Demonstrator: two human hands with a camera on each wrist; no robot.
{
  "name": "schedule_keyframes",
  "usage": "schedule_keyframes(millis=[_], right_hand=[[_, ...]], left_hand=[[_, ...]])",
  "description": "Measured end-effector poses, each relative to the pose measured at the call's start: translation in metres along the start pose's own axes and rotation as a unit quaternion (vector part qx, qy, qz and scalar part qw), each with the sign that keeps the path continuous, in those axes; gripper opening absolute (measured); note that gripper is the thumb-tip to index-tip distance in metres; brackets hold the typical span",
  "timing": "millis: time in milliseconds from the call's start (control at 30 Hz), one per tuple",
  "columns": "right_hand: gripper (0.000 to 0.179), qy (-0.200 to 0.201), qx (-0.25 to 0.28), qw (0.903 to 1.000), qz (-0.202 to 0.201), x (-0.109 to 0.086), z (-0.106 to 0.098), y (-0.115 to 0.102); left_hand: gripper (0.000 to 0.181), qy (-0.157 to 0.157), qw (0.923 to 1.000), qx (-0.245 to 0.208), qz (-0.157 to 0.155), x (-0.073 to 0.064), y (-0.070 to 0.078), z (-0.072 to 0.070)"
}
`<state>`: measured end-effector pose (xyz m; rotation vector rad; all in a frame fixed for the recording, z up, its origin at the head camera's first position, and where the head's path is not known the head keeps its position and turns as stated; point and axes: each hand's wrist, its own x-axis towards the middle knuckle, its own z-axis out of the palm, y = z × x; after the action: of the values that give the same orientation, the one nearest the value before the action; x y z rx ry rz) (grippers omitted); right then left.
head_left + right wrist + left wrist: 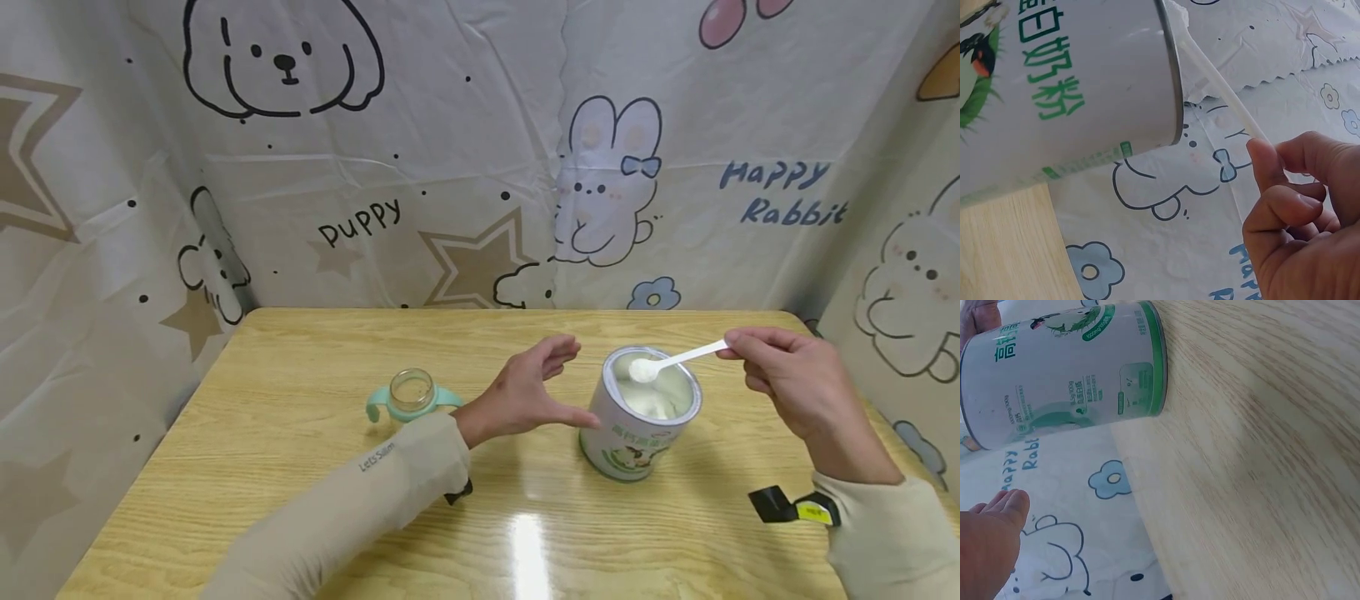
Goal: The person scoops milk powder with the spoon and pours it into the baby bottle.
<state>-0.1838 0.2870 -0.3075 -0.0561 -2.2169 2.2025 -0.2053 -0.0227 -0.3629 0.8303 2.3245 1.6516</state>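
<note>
My right hand (798,375) pinches the end of a long white measuring scoop (688,353). The scoop's bowl, heaped with white powder, is over the mouth of the milk powder can (630,446). In the right wrist view the scoop (1225,90) slants from the can's rim to the thumb and fingertips. The can is white with green print, stands upright and holds pale powder. Just left of it is my left hand (525,392), thumb and fingers spread apart, holding nothing. Its thumb tip comes close to the can's side; whether it touches I cannot tell.
A small clear baby bottle (412,390) without a lid, with mint-green handles, stands on the wooden table (300,358) behind my left forearm. Patterned cloth (465,167) hangs along the table's back and sides.
</note>
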Motion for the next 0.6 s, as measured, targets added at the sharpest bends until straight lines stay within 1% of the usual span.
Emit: schedule_keyframes(millis=[67,167,367,600], right_hand=[[0.015,-0.002,0.005,1.0000,0.000,0.001,0.002,-0.001],[0.015,-0.004,0.010,0.9999,-0.004,0.002,0.005,-0.002],[0.014,0.003,-0.004,1.0000,0.006,0.004,0.010,-0.005],[0.013,-0.008,-0.004,0.9999,-0.005,0.007,0.018,-0.007]], left_hand=[[0.100,0.003,1.0000,-0.005,-0.002,-0.002,0.000,-0.003],[0.101,0.008,0.9998,-0.006,-0.014,-0.005,-0.001,-0.008],[0.101,0.015,0.9994,-0.006,-0.032,-0.011,0.001,-0.018],[0.097,0.021,0.9994,0.001,-0.029,-0.019,0.001,-0.029]])
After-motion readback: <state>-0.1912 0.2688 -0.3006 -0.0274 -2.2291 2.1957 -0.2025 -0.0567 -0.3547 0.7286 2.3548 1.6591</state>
